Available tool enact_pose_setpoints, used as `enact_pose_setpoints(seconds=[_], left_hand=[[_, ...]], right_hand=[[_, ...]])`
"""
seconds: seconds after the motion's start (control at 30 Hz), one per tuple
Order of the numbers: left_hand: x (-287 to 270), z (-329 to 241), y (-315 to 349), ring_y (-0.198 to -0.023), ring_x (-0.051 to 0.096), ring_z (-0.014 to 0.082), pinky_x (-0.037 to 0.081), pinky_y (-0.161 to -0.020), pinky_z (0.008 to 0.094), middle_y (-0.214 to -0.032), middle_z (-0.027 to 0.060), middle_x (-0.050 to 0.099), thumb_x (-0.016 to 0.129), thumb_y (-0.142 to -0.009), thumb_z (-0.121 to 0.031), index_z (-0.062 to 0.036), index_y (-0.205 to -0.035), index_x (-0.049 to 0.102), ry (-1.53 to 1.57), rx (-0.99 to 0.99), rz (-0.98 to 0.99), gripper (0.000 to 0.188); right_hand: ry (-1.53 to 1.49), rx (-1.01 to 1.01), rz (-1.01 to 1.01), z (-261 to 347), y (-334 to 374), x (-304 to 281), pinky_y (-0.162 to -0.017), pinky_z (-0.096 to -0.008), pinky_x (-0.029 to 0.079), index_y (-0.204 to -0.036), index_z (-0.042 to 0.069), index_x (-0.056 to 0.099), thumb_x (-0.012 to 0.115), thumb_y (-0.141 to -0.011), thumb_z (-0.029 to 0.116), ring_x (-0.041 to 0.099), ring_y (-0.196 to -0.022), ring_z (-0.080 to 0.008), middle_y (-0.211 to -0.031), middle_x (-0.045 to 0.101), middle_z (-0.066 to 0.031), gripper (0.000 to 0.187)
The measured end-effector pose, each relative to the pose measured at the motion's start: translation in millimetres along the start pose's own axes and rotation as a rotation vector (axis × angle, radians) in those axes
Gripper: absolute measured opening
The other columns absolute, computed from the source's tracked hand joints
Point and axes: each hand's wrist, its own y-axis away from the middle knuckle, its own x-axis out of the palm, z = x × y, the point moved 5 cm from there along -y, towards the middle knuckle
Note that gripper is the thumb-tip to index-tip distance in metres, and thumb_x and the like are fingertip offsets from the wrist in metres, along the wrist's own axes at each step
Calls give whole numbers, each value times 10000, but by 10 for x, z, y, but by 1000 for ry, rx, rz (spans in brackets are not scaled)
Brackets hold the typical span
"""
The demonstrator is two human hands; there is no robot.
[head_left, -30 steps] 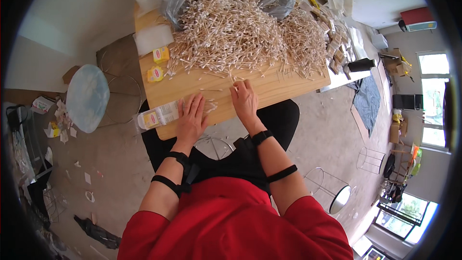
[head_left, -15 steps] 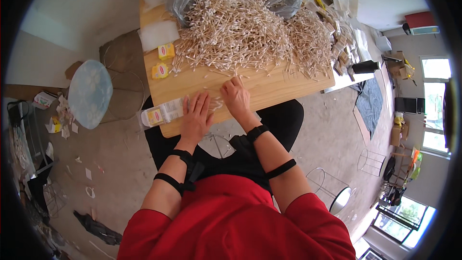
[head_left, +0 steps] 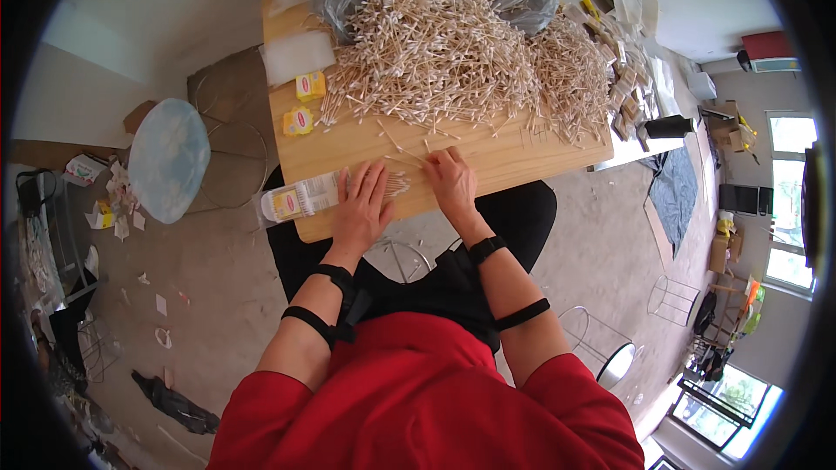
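Cotton swabs (head_left: 396, 184), a small bundle, lie at the near edge of the wooden table (head_left: 496, 157), poking out of one clear packet (head_left: 300, 200). One left hand (head_left: 361, 209) lies flat and open on that packet; since a second ago it has slid slightly toward the bundle. One right hand (head_left: 451, 184) pinches loose swabs beside it. One big heap (head_left: 444, 35) sits behind, and two small yellow boxes (head_left: 305, 104) on the left.
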Motion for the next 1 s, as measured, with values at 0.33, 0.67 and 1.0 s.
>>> enact_pose_setpoints(seconds=[0.33, 0.67, 1.0], left_hand=[[-5, -17, -5, -1456, 300, 244, 172, -1212, 531, -1550, 39, 380, 628, -896, -310, -54, -1437, 469, -26, 4, 20, 619], [-50, -30, -11, -1465, 284, 263, 176, -1204, 549, -1552, 50, 373, 642, -891, -265, -55, -1459, 432, 7, 15, 18, 641], [-13, -7, -8, -1444, 309, 250, 172, -1213, 528, -1536, 31, 394, 628, -900, -289, -60, -1438, 463, -8, 5, 19, 607]], right_hand=[[-52, -170, 57, 197, 57, 200, -637, -406, 509, -885, 86, 681, 692, -855, 143, 650, -773, -316, -896, 642, -76, 66], [-48, 51, -34, 50, 164, 47, -688, -453, 506, -934, 74, 643, 682, -829, 110, 640, -814, -370, -916, 635, -137, 117], [-3, 28, 34, 16, 94, 75, -661, -460, 507, -896, 81, 646, 639, -859, 102, 640, -799, -365, -908, 622, -118, 43]])
